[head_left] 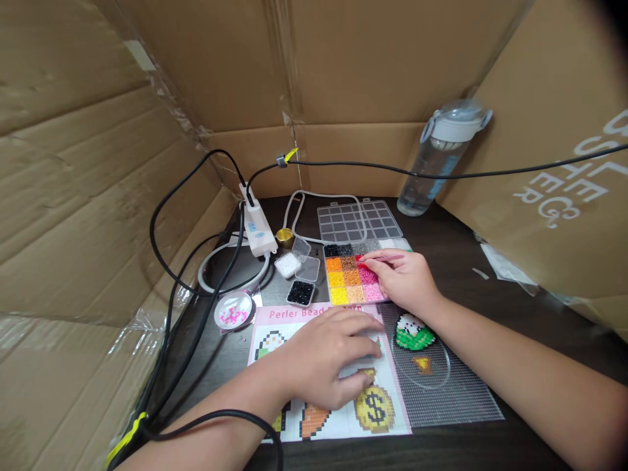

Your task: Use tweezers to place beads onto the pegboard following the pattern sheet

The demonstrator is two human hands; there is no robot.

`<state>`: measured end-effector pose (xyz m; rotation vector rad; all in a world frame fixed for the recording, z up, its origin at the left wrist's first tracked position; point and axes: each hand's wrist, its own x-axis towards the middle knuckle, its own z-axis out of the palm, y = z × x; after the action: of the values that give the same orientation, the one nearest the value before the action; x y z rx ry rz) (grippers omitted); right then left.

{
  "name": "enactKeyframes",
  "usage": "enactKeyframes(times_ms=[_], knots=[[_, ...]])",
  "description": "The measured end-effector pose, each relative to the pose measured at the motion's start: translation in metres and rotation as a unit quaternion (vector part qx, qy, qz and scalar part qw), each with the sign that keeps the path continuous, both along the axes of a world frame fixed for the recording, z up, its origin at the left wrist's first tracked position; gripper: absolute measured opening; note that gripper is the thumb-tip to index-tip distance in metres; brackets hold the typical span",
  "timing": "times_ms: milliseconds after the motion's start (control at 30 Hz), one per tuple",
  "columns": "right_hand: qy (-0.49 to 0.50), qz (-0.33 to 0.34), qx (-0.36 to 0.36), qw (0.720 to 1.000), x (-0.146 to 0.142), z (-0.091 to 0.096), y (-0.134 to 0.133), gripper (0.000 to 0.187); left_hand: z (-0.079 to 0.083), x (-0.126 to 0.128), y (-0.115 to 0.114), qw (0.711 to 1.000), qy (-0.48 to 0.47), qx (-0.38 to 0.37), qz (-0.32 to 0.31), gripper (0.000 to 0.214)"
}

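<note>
My left hand [328, 356] lies flat, fingers spread, on the printed bead pattern sheet [314, 418]. My right hand [405, 278] pinches pink tweezers [377, 258] whose tip points into the red and pink compartments of the bead box [350, 275], which holds black, grey, orange, yellow and pink beads. To the right of the sheet lies a clear pegboard [441, 392] with a green-and-white bead figure [415, 331] and a small orange piece [422, 364] on it.
The box's clear lid [358, 221] stands open behind it. Small tubs of white beads [287, 265] and black beads [301, 292], a dish of pink beads [234, 310], a power strip [258, 226] with cables, and a water bottle [441, 157] stand around. Cardboard walls enclose the dark table.
</note>
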<state>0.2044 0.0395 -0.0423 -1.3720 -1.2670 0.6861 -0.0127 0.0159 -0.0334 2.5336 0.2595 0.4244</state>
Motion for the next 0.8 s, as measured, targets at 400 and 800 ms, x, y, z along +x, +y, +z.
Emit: enactKeyframes(times_ms=[400,800], knots=[[-0.004,0.001,0.0,1.0,0.0005,-0.0021,0.0011,0.017,-0.0015,0.0,0.0007,1.0,-0.002,0.001,0.0,0.026],[0.017,-0.008,-0.021,1.0,-0.0019,0.0012,0.0003,0.017,-0.0026,0.0016,0.0008,1.0,-0.002,-0.002,0.0,0.027]])
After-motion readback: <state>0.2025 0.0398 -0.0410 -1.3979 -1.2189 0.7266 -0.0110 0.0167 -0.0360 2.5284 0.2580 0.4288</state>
